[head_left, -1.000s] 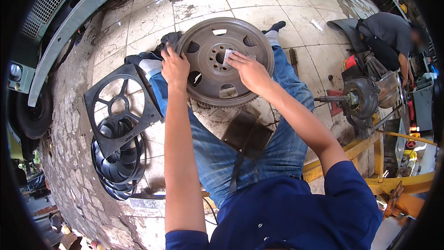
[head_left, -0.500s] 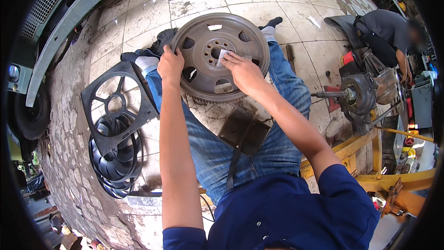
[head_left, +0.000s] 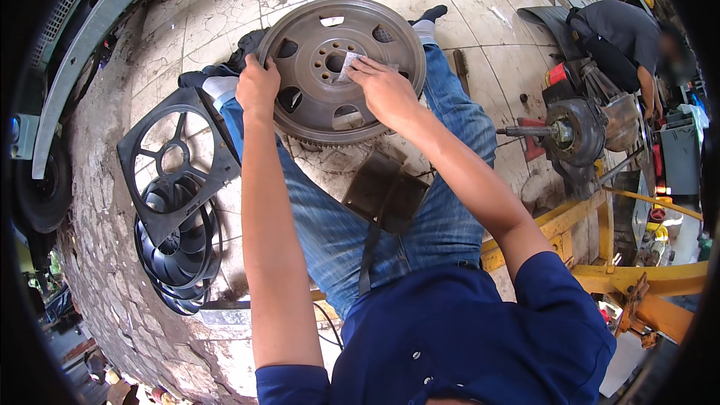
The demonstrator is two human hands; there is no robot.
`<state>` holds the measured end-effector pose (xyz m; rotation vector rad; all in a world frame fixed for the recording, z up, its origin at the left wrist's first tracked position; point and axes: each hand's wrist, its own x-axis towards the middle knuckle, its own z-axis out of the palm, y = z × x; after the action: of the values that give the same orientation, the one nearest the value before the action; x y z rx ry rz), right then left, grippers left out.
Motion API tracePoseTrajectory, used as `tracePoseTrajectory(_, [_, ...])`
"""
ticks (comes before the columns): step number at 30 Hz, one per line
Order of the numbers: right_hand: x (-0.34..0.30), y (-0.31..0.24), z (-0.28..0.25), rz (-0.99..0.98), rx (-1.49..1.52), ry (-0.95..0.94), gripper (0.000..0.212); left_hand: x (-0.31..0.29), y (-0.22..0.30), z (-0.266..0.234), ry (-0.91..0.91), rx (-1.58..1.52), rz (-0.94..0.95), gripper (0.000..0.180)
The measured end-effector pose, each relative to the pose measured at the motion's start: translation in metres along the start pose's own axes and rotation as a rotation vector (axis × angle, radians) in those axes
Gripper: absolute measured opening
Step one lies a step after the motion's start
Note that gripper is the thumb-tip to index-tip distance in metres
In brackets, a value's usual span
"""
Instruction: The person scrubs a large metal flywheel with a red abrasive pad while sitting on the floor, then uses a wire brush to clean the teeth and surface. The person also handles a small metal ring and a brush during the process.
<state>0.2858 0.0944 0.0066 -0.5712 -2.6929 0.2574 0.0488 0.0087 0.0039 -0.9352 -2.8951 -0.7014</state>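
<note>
A round steel flywheel (head_left: 311, 109) with oval openings, a ring of bolt holes and a toothed edge is tilted between my legs. My left hand (head_left: 257, 86) is closed round its left rim. My right hand (head_left: 381, 90) presses a small whitish piece of sandpaper (head_left: 348, 67) against the flywheel's face, just right of the centre hole. The fingers cover part of the sheet. Below the flywheel, an open dark box-shaped part (head_left: 386, 191) with a strap sits between my thighs.
A black fan shroud (head_left: 225, 180) and a fan (head_left: 176, 255) lie at the left. On the right are a dark mechanical assembly with a shaft (head_left: 570, 131), a yellow metal frame (head_left: 555, 236) and a brush (head_left: 460, 67). A bent-over person (head_left: 619, 37) works at the far right.
The view has shifted slightly, so everything appears a little higher and further left. My right hand and the sheet have moved slightly across the flywheel's face; the left hand keeps its grip.
</note>
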Motion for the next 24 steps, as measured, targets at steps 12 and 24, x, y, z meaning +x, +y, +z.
tracePoseTrajectory(12, [0.001,-0.010,-0.010,-0.013,-0.040,-0.114,0.046,0.004,-0.005,-0.001,-0.028,-0.012,-0.004,0.048])
tracePoseTrajectory(24, [0.009,-0.003,-0.008,0.040,-0.020,-0.105,0.045,0.005,-0.002,0.001,-0.027,-0.012,-0.003,0.048])
